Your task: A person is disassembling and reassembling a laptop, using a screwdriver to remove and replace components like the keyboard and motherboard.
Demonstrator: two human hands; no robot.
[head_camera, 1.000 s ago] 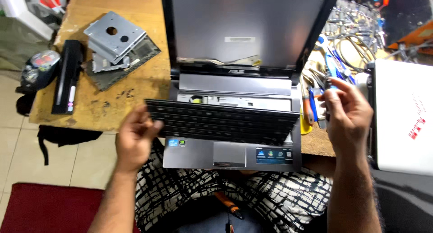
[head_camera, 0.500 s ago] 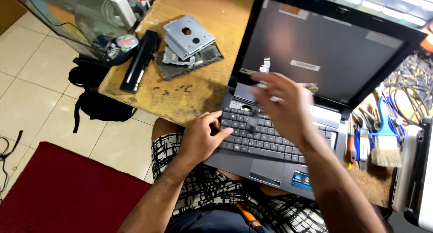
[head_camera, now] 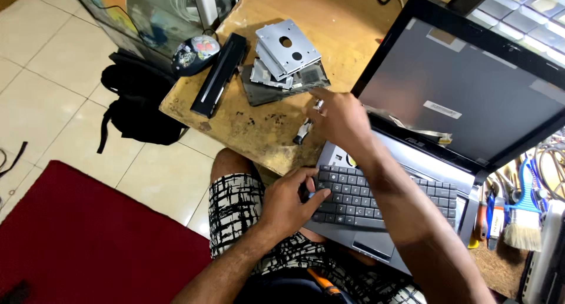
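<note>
Seen from above, a person is sitting with an open grey laptop point(head_camera: 412, 180) resting partly on their lap and partly on a worn wooden table point(head_camera: 259, 121). The left hand point(head_camera: 288, 201) is gripping the near-left corner of the loosened black keyboard point(head_camera: 376, 201), fingers curled over its edge. The right hand point(head_camera: 338, 118) is reaching across, index finger extended toward a stack of metal drive brackets point(head_camera: 285, 51). Beyond lies a long black battery point(head_camera: 220, 74).

Laptop point(head_camera: 459, 121) screen corner cut off at top right edge, right forearm hides part of keyboard point(head_camera: 376, 195), brush point(head_camera: 524, 221) & tools by right edge partly out of frame, small dark item point(head_camera: 303, 131) under right hand point(head_camera: 338, 118) too small to ID.
</note>
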